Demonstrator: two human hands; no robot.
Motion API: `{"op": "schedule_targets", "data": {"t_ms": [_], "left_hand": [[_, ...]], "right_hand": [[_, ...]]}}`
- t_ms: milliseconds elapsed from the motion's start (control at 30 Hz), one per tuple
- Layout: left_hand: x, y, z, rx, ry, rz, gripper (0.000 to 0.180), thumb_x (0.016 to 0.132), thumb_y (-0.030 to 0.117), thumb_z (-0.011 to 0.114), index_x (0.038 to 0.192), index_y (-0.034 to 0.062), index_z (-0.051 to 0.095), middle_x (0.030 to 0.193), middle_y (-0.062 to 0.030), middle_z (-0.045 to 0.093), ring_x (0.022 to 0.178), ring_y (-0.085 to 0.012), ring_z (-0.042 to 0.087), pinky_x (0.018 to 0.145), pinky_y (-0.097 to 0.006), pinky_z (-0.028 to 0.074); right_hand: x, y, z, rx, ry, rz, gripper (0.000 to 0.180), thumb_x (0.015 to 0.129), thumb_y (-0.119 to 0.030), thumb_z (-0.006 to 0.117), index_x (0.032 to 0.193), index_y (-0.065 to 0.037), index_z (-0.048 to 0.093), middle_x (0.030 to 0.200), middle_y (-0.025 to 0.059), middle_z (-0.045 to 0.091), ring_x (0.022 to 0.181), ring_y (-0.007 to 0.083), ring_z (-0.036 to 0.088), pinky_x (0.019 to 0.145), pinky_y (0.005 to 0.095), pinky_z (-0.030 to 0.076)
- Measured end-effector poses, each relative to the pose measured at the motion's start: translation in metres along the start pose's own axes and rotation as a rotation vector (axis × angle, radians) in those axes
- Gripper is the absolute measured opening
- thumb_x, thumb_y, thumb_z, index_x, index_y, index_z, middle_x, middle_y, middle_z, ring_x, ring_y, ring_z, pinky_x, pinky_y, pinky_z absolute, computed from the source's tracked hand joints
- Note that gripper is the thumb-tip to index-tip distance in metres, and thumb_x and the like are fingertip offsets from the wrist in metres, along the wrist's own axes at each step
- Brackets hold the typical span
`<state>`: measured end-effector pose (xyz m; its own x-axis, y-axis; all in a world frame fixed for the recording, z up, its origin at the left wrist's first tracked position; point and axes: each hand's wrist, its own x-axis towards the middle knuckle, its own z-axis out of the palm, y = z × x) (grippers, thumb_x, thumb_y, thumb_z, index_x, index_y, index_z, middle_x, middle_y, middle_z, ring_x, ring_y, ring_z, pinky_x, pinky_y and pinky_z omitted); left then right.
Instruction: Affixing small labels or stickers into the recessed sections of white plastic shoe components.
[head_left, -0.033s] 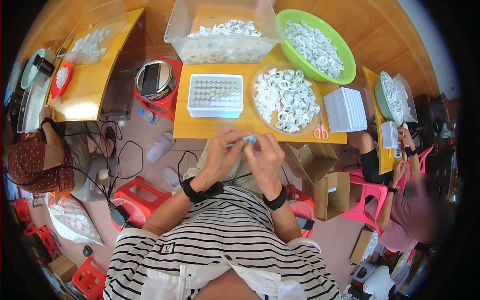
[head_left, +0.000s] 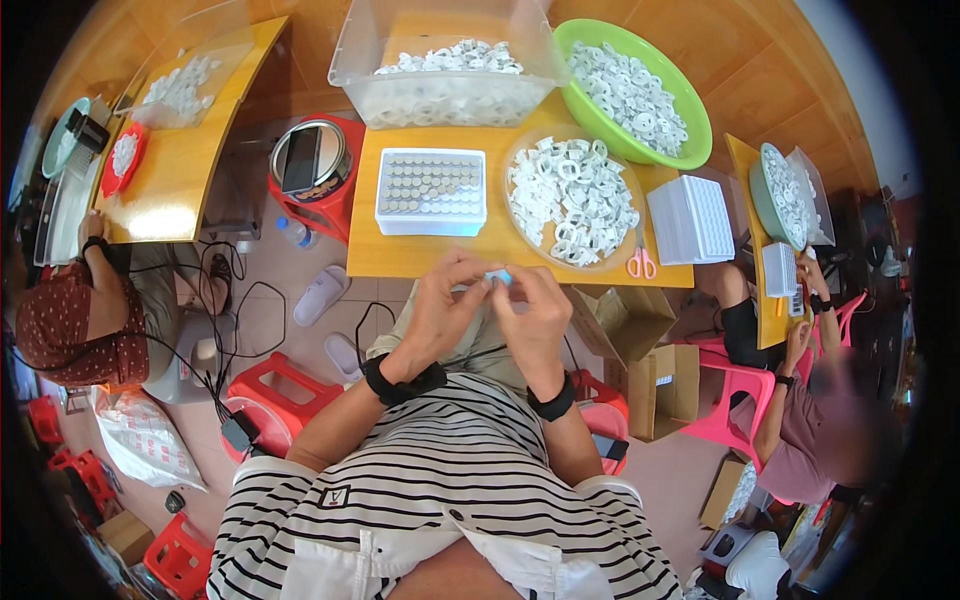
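Note:
Just off the table's front edge, my left hand (head_left: 447,308) and my right hand (head_left: 532,318) meet in a pinch. Between their fingertips is a small light-blue piece (head_left: 498,276), mostly covered, so its exact kind is hidden. Beyond them on the table stands a white rack (head_left: 430,222) with rows of small round grey-topped pieces; part of its near right side shows bare white. To its right, a shallow clear bowl (head_left: 512,222) holds loose white plastic ring-shaped parts (head_left: 580,200). Pink-handled scissors (head_left: 641,263) lie beside that bowl.
A clear bin (head_left: 440,105) and a green basin (head_left: 695,140) of white parts stand at the back. Stacked white racks (head_left: 692,220) sit at the right. Red stools (head_left: 280,385) and cardboard boxes (head_left: 665,395) flank me. Other people work at side tables, left and right.
The fingers of my right hand have shifted very slightly at the small light-blue piece. Nothing else has visibly moved.

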<state>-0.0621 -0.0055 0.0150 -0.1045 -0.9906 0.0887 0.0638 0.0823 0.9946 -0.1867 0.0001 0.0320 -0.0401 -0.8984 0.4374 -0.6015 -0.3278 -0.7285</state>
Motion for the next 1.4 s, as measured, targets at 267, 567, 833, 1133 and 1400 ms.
{"op": "schedule_targets", "data": {"t_ms": [267, 567, 833, 1133, 1400], "left_hand": [[0.005, 0.007, 0.001, -0.021, 0.080, 0.007, 0.025, 0.074, -0.006, 0.058, 0.095, 0.0060, 0.066, 0.086, -0.0014, 0.049, 0.077, -0.0099, 0.052, 0.064, -0.019, 0.047], [0.006, 0.007, -0.003, -0.004, 0.105, -0.057, 0.022, 0.070, -0.008, 0.059, 0.086, 0.0045, 0.066, 0.084, -0.0017, 0.049, 0.076, -0.0097, 0.052, 0.060, -0.019, 0.046], [0.004, 0.012, -0.009, -0.245, 0.055, -0.173, 0.032, 0.076, -0.006, 0.059, 0.106, 0.0046, 0.060, 0.092, -0.0028, 0.050, 0.076, -0.0103, 0.057, 0.062, -0.019, 0.047], [-0.007, 0.007, -0.022, -0.171, -0.374, -0.371, 0.020, 0.082, 0.005, 0.058, 0.101, -0.0019, 0.061, 0.086, -0.0055, 0.060, 0.062, -0.0108, 0.061, 0.056, -0.022, 0.050], [-0.015, -0.005, -0.033, -0.122, -0.367, -0.399, 0.017, 0.085, 0.008, 0.056, 0.098, -0.0019, 0.062, 0.084, -0.0053, 0.061, 0.062, -0.0097, 0.060, 0.059, -0.022, 0.050]], "right_hand": [[-0.003, 0.004, -0.005, 0.400, 0.026, 0.273, 0.018, 0.069, 0.008, 0.065, 0.085, 0.002, 0.061, 0.075, 0.0084, 0.058, 0.064, 0.0133, 0.061, 0.057, 0.0229, 0.049], [0.001, 0.005, -0.001, 0.311, -0.045, 0.260, 0.012, 0.070, 0.005, 0.065, 0.080, 0.000, 0.060, 0.069, 0.0056, 0.057, 0.060, 0.0111, 0.057, 0.052, 0.0213, 0.045], [0.027, 0.017, -0.021, 0.679, -0.311, 0.531, 0.012, 0.074, 0.003, 0.064, 0.085, 0.000, 0.058, 0.073, 0.0048, 0.061, 0.065, 0.0103, 0.060, 0.058, 0.0212, 0.048], [0.181, 0.040, -0.092, 0.969, 0.211, 0.446, 0.026, 0.081, -0.004, 0.058, 0.106, 0.003, 0.051, 0.094, 0.0118, 0.061, 0.078, 0.0202, 0.063, 0.072, 0.0277, 0.052], [0.121, 0.080, -0.084, 0.574, 0.116, 0.587, 0.014, 0.078, -0.003, 0.059, 0.091, 0.002, 0.061, 0.077, 0.0074, 0.062, 0.064, 0.0150, 0.061, 0.055, 0.0243, 0.050]]}}
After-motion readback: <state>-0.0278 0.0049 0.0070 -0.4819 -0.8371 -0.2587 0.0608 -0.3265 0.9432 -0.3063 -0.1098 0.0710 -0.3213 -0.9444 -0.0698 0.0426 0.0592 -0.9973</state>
